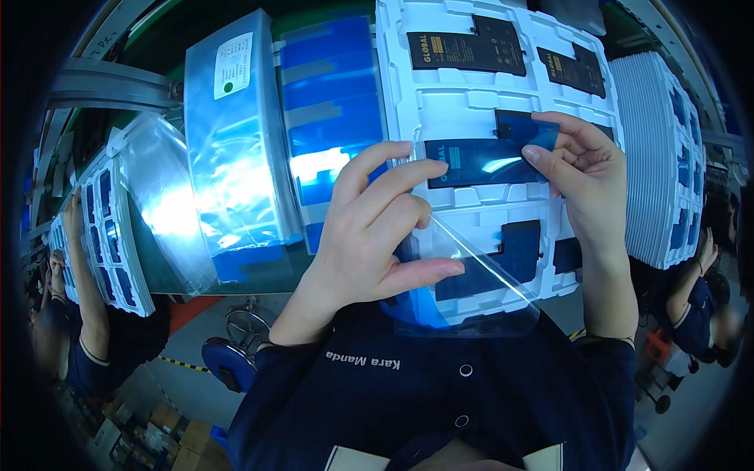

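Note:
A flat black L-shaped battery [487,162] with gold print lies in the middle of the white moulded tray [452,100]. Over its face lies a shiny blue film [503,164]. Thumb and fingers of my right hand [585,161] pinch the film's raised end at the battery's right side. My left hand [375,228] is at the battery's left end, its index and middle fingertips by that edge, ring finger curled, thumb stretched out. From beneath its fingers a clear plastic sheet [491,318] hangs over the tray's near edge; the grip itself is partly hidden.
More batteries [467,52] sit in the tray's other pockets. Leftward lie blue film strips [330,118], a clear-wrapped stack [232,149] and a loose clear bag [161,180]. Stacked white trays [648,157] stand at right. Other people work at both sides; a round stool [228,365] is behind.

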Motion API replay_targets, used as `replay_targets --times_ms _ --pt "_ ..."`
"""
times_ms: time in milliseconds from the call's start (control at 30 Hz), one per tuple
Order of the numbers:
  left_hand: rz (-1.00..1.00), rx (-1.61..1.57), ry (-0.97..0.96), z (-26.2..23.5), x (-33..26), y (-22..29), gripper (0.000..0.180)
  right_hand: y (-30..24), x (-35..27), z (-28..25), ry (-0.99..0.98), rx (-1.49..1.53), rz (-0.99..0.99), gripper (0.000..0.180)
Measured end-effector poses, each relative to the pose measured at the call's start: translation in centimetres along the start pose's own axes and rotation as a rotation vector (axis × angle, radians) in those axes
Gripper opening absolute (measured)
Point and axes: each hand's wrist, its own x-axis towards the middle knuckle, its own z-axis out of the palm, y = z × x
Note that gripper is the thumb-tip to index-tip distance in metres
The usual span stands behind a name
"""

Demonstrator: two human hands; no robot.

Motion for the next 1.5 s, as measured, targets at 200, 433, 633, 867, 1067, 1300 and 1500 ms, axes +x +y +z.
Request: replay_targets --times_ms 200,433,633,867,1067,1300,1500 --pt "-0.064 -0.029 -0.017 0.4 -0.2 0.1 0.044 0.1 -0.2 0.6 0.018 -0.003 -0.038 0.033" --pt "-0.144 -0.332 -0.048 -1.2 0.1 0.9 0.025 -1.1 -1.5 1.5 0.183 -0.711 -0.511 0.051" --pt "-0.204 -0.904 0.128 -1.2 -1.4 3.6 0.02 -1.9 -6.2 0.7 -0.482 0.188 -0.067 0.03" --pt "-0.523 -0.69 0.112 -1.5 -0.5 7.8 0.025 -1.0 -8.4 1.4 -0.265 0.095 -0.179 0.018" --pt "-0.621 -0.547 0.112 -0.7 -1.2 8.8 0.012 -1.0 -9.6 1.4 -0.255 0.585 0.024 0.026" --pt "-0.427 -0.391 0.006 -1.6 -1.5 8.8 0.02 -0.8 -9.3 1.7 -0.223 0.594 0.024 0.021" --pt "-0.511 -0.332 0.038 -3.9 -2.6 8.3 0.028 -1.2 -8.6 2.3 -0.082 0.037 -0.387 0.016"
